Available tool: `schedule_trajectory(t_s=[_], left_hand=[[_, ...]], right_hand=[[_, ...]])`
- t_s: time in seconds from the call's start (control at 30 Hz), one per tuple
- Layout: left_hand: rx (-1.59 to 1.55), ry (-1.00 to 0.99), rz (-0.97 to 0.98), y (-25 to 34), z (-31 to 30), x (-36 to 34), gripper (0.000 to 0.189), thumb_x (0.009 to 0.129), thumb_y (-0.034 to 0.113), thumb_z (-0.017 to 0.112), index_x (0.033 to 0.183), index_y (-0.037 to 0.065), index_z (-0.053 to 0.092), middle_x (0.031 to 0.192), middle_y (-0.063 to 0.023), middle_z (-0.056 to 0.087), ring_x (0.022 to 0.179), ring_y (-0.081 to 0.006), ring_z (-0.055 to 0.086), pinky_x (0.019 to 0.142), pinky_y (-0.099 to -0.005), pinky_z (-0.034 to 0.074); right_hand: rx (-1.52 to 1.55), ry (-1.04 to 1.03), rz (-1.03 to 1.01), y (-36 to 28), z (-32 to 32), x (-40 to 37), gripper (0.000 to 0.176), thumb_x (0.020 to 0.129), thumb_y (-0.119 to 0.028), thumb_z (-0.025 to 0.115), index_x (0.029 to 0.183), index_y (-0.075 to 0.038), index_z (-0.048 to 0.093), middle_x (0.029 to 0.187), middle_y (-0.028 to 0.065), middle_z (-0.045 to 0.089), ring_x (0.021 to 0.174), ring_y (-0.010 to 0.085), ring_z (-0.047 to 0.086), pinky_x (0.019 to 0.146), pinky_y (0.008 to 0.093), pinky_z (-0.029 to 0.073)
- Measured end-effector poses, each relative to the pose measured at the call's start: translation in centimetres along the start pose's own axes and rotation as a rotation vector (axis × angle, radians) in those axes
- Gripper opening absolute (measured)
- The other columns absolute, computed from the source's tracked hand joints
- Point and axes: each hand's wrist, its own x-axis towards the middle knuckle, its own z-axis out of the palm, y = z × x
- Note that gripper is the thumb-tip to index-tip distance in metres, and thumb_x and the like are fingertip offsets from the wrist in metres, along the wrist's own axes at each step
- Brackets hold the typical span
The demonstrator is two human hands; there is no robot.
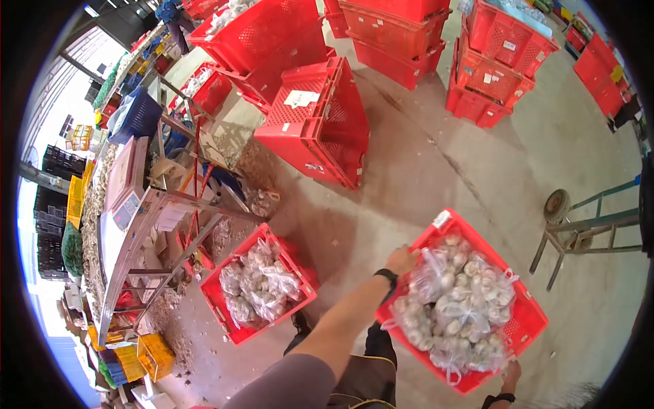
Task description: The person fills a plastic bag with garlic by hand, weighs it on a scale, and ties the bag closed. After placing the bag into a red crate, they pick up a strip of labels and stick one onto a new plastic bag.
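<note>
A red crate (530, 315) full of clear plastic bags of garlic bulbs (470, 290) is held at the lower right, in front of the body. My left hand (402, 260) is closed on its upper left rim. At the crate's lower right edge is my right hand (511, 373), closed on the rim and partly hidden by the crate. A second red crate (219, 307) with similar bags (262, 283) stands on the floor to the left, near my feet.
Stacked red crates (402, 31) stand ahead, more (494, 82) to their right. One red crate (306, 129) is tipped nearby. A metal-framed table (153, 204) runs along the left. A wheeled cart (593, 221) is at right. A distant person (176, 20) stands top left.
</note>
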Motion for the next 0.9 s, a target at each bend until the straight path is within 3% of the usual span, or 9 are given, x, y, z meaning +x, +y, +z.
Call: schedule_trajectory(t_s=[0.07, 0.17, 0.2, 0.27, 0.33, 0.4, 0.67, 0.73, 0.9], left_hand=[[-0.016, -0.008, 0.013, 1.4, 2.6, 0.1, 0.043, 0.085, 0.038, 0.056, 0.105, 0.0, 0.058, 0.099, -0.0292, 0.061, 0.096, -0.0442, 0.059, 0.084, -0.0487, 0.048], [-0.061, -0.035, 0.077, 1.3, 3.7, -1.9, 0.039, 0.083, 0.034, 0.056, 0.101, 0.0, 0.059, 0.1, -0.0276, 0.061, 0.098, -0.0433, 0.057, 0.085, -0.0485, 0.047], [-0.053, -0.039, 0.126, -0.1, 4.1, -2.8, 0.036, 0.083, 0.032, 0.055, 0.1, 0.0, 0.059, 0.099, -0.0267, 0.061, 0.096, -0.0431, 0.058, 0.083, -0.0487, 0.047], [-0.021, -0.097, 0.169, -7.5, 6.0, -2.9, 0.028, 0.085, 0.026, 0.051, 0.095, 0.002, 0.061, 0.093, -0.0229, 0.064, 0.089, -0.0418, 0.06, 0.078, -0.049, 0.049], [0.004, -0.035, -0.029, -13.8, 3.7, -6.4, 0.025, 0.086, 0.024, 0.049, 0.091, 0.004, 0.063, 0.088, -0.0213, 0.065, 0.085, -0.041, 0.061, 0.076, -0.0493, 0.049], [-0.069, 0.027, -0.207, -21.2, -0.4, -11.0, 0.03, 0.084, 0.026, 0.05, 0.086, 0.0, 0.066, 0.089, -0.0261, 0.065, 0.088, -0.0406, 0.064, 0.078, -0.0473, 0.051], [-0.137, 0.469, -0.783, -55.5, -13.3, -33.4, 0.025, 0.082, 0.021, 0.055, 0.091, -0.001, 0.066, 0.091, -0.0249, 0.065, 0.09, -0.0401, 0.063, 0.078, -0.0472, 0.049], [-0.131, 0.54, -0.946, -62.6, -16.3, -38.3, 0.026, 0.082, 0.02, 0.054, 0.095, 0.001, 0.066, 0.094, -0.0239, 0.066, 0.094, -0.0371, 0.063, 0.083, -0.0447, 0.049], [-0.261, 0.743, -1.094, -80.0, -20.5, -46.1, 0.047, 0.083, 0.032, 0.065, 0.119, 0.004, 0.054, 0.105, -0.0199, 0.064, 0.096, -0.032, 0.062, 0.082, -0.0404, 0.048]], right_hand=[[-0.158, -0.1, 0.009, -1.1, -1.8, -0.6, 0.044, 0.08, -0.022, 0.059, 0.122, -0.008, 0.055, 0.097, 0.0034, 0.06, 0.081, 0.0161, 0.057, 0.064, 0.0306, 0.047], [-0.45, -0.355, -0.171, 2.9, -5.1, 4.3, 0.039, 0.084, -0.02, 0.058, 0.123, -0.012, 0.055, 0.102, 0.0052, 0.061, 0.084, 0.0181, 0.059, 0.064, 0.0343, 0.05], [-0.6, -0.509, -0.41, 3.9, -5.9, 6.9, 0.036, 0.086, -0.018, 0.057, 0.121, -0.011, 0.056, 0.099, 0.0062, 0.062, 0.08, 0.0185, 0.059, 0.061, 0.0337, 0.05], [-0.314, -0.125, 0.24, 1.6, 1.7, 2.4, 0.029, 0.087, -0.016, 0.055, 0.116, -0.011, 0.059, 0.088, 0.0088, 0.064, 0.072, 0.0199, 0.06, 0.056, 0.0316, 0.048], [-0.256, -0.28, 0.277, 1.4, 8.5, 0.6, 0.026, 0.087, -0.019, 0.058, 0.112, -0.01, 0.061, 0.086, 0.0083, 0.065, 0.068, 0.0198, 0.061, 0.054, 0.0315, 0.046], [-0.313, -0.611, 0.132, 1.8, 15.8, -2.0, 0.033, 0.084, -0.021, 0.064, 0.113, -0.006, 0.058, 0.093, 0.0089, 0.066, 0.081, 0.0174, 0.064, 0.06, 0.0252, 0.05], [-0.563, -0.929, 0.018, 7.5, 51.9, -21.1, 0.03, 0.088, -0.022, 0.059, 0.112, -0.005, 0.059, 0.102, 0.007, 0.063, 0.095, 0.0173, 0.062, 0.078, 0.0285, 0.05], [-0.747, -1.191, -0.159, 10.0, 59.6, -26.5, 0.029, 0.089, -0.023, 0.059, 0.111, -0.006, 0.059, 0.101, 0.0053, 0.063, 0.092, 0.0152, 0.061, 0.075, 0.0279, 0.049], [-0.89, -1.139, -0.175, 16.9, 73.7, -36.5, 0.053, 0.086, -0.02, 0.061, 0.132, 0.0, 0.043, 0.123, 0.0139, 0.054, 0.114, 0.0202, 0.052, 0.093, 0.0311, 0.043]])
